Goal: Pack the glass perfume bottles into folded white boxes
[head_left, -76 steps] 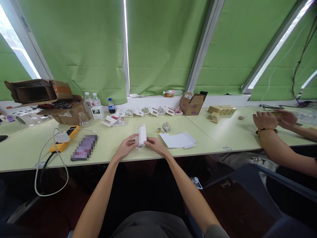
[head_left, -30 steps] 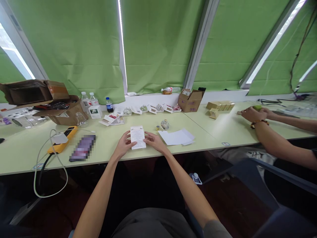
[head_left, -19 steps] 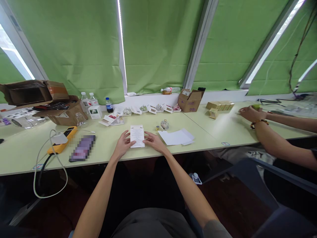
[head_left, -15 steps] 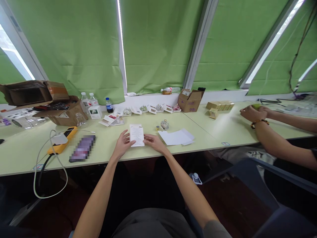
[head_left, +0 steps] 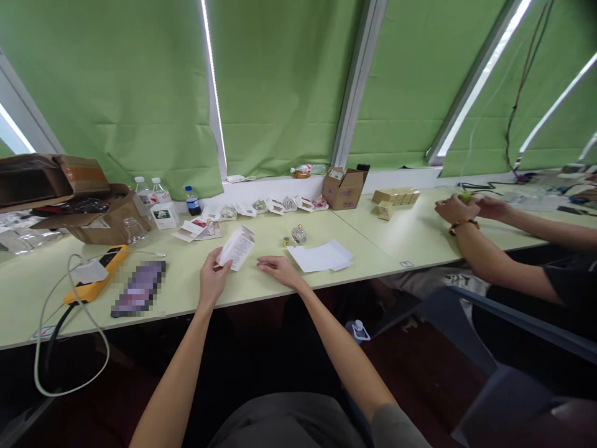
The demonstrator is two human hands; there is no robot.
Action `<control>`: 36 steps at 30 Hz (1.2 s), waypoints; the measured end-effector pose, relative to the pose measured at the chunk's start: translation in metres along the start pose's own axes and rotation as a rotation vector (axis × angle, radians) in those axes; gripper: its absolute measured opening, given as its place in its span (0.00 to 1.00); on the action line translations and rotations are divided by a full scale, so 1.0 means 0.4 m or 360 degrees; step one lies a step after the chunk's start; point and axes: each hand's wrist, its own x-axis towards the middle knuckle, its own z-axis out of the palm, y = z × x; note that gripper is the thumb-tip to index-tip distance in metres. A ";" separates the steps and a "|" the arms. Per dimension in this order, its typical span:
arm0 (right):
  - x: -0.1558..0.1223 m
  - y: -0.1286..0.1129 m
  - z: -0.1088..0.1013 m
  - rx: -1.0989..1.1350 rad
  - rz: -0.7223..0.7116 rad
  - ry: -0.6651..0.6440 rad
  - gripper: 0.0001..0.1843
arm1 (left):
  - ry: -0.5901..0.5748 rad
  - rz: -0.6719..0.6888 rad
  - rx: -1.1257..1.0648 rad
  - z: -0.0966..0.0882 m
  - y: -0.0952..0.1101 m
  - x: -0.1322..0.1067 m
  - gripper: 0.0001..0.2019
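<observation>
A small white carton (head_left: 237,247) with fine print is gripped at its left side by my left hand (head_left: 212,280), thumb in front, and leans to the right over the table. My right hand (head_left: 281,272) rests near the table edge to the right of it, apart from the carton, fingers stretched out and holding nothing. Beyond that hand stand a round clear glass bottle (head_left: 299,234) and a small gold cap (head_left: 286,241). White folded paper (head_left: 317,258) lies to their right.
Several opened cartons with small bottles line the back, ending at a cardboard box (head_left: 342,188). A phone (head_left: 140,289) and yellow power strip (head_left: 96,274) with a looping cable lie left. A co-worker's hands (head_left: 459,208) hold something green at right.
My right hand has let go of the white carton and is now apart from it. My left hand has moved it left and tilted it rightward. The camera view has shifted right.
</observation>
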 end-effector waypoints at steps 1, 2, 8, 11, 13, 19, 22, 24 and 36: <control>0.000 0.002 0.000 -0.0005 0.0011 0.0005 0.22 | 0.0110 0.0023 0.0110 -0.004 -0.004 0.001 0.23; 0.000 0.004 0.000 -0.0014 0.0017 0.0011 0.22 | 0.0203 0.0045 0.0223 -0.008 -0.007 0.001 0.22; 0.001 0.009 0.001 -0.0034 -0.0009 0.0019 0.20 | 0.0246 0.0331 0.0864 -0.010 -0.008 -0.008 0.19; 0.002 0.012 0.000 -0.0056 0.0003 0.0017 0.20 | 0.0132 0.0326 0.1038 -0.002 -0.014 -0.012 0.18; 0.001 0.011 -0.001 -0.0087 0.0005 0.0021 0.19 | 0.0105 0.0281 0.1119 0.004 -0.019 -0.015 0.17; -0.002 0.002 -0.002 -0.0121 -0.0009 0.0022 0.19 | 0.0127 0.0306 0.1274 0.020 -0.014 -0.029 0.19; -0.007 -0.004 0.000 -0.0139 -0.0027 0.0028 0.18 | 0.0181 0.0306 0.1250 0.021 -0.002 -0.035 0.20; -0.011 -0.009 0.001 -0.0162 -0.0037 0.0031 0.18 | 0.0224 0.0275 0.1225 0.020 0.004 -0.037 0.21; -0.033 -0.012 0.008 -0.0261 -0.0126 0.0036 0.15 | 0.0434 0.0148 0.1373 0.031 -0.017 -0.046 0.35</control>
